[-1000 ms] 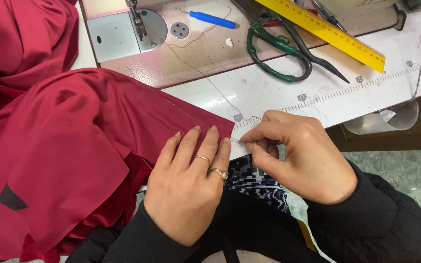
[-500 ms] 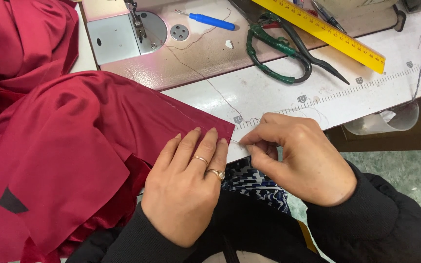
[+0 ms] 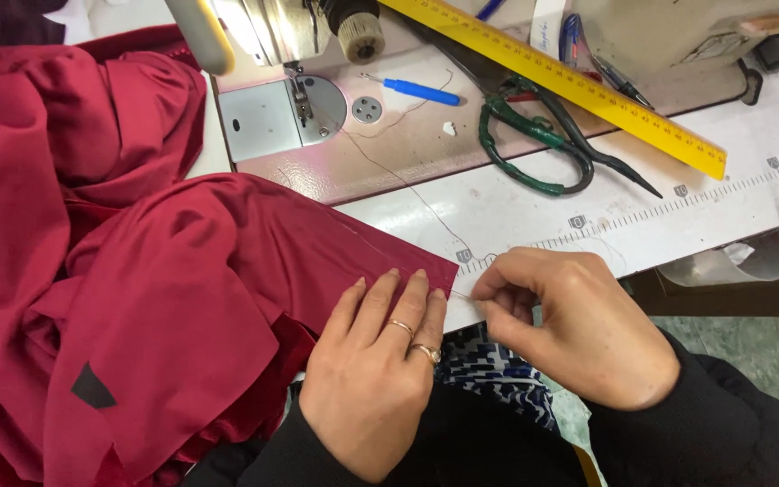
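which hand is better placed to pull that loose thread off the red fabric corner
Right. The right hand already pinches at the thin pale thread beside the corner of the smooth dark red fabric, while the left hand lies flat on the fabric, pinning it to the white sewing table.

- yellow ruler point(image 3: 579, 86) lying slantwise on the bench point(image 3: 543, 225)
- green-handled scissors point(image 3: 543, 149) just below it
- blue-handled tool point(image 3: 421, 90) beside the sewing machine point(image 3: 299, 36)

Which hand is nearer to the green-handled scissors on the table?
Right. The right hand pinches a thread at the table's front edge, below the scissors. The left hand lies flat on the red fabric, farther to the left.
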